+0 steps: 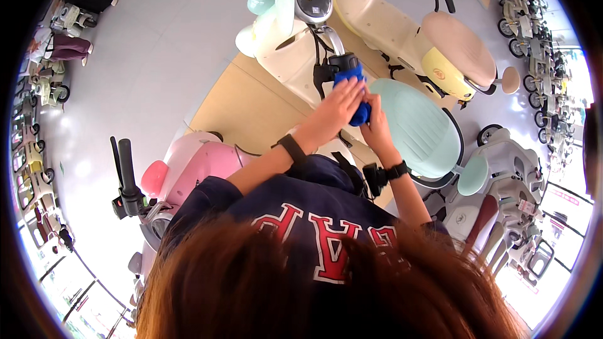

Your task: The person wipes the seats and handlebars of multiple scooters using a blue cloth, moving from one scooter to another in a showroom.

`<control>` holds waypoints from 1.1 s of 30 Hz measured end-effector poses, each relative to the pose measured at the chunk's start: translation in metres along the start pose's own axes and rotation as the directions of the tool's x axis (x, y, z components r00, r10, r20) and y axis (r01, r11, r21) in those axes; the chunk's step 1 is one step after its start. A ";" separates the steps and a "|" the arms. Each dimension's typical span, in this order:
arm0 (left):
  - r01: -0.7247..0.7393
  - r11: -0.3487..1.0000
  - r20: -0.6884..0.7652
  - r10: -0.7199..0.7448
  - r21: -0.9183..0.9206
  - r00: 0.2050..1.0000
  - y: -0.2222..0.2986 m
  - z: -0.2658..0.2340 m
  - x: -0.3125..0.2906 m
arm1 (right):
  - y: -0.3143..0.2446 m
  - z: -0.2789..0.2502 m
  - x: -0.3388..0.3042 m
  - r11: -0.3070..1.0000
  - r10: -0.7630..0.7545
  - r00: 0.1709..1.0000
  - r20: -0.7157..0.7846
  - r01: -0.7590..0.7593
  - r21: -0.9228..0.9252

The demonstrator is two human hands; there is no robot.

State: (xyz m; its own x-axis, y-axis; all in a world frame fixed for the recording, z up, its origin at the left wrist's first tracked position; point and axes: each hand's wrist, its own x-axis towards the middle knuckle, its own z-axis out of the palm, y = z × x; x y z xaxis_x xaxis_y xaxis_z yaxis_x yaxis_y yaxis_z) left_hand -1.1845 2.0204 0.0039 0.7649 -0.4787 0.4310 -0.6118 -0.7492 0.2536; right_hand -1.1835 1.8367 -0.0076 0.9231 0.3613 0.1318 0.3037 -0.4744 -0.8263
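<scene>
A blue cloth (360,114) is wrapped around the handlebar grip of a cream and mint-green scooter (292,63). My left hand (339,105) presses over the cloth from the left, its fingers bent around the grip. From the right side, my right hand (375,122) holds the lower part of the cloth near the grip's end. The black control housing (343,63) shows just beyond the cloth, joined to a chrome handlebar (334,39). The grip itself is hidden under the cloth and my fingers.
The scooter's round gauge (313,0) is ahead, its mint seat (418,129) to my right. A pale yellow scooter (402,31) stands beyond; a pink one (207,166) is close on my left. Grey scooters (502,176) crowd the right. Two people stand far left.
</scene>
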 end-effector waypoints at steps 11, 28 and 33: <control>0.154 0.928 0.447 0.015 -0.340 0.895 0.002 -0.020 0.036 | -0.043 -0.064 0.015 0.971 0.228 0.922 0.314 -0.193 -0.140; 0.137 0.959 -0.030 -0.134 0.247 0.991 -0.218 -0.037 0.166 | -0.001 -0.031 0.315 0.962 -0.268 0.941 0.207 0.274 -0.003; 0.107 0.829 0.269 -0.296 0.549 0.917 -0.200 0.003 0.126 | 0.056 0.022 0.291 0.888 -0.458 0.845 0.274 0.451 0.094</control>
State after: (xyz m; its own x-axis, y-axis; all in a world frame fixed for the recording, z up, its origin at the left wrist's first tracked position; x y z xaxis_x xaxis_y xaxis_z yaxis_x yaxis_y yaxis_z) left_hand -0.9649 2.1089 0.0048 0.9364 -0.3399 0.0872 -0.3148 -0.9235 -0.2193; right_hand -0.9032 1.9330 -0.0273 0.5764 0.7432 0.3397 0.6635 -0.1830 -0.7255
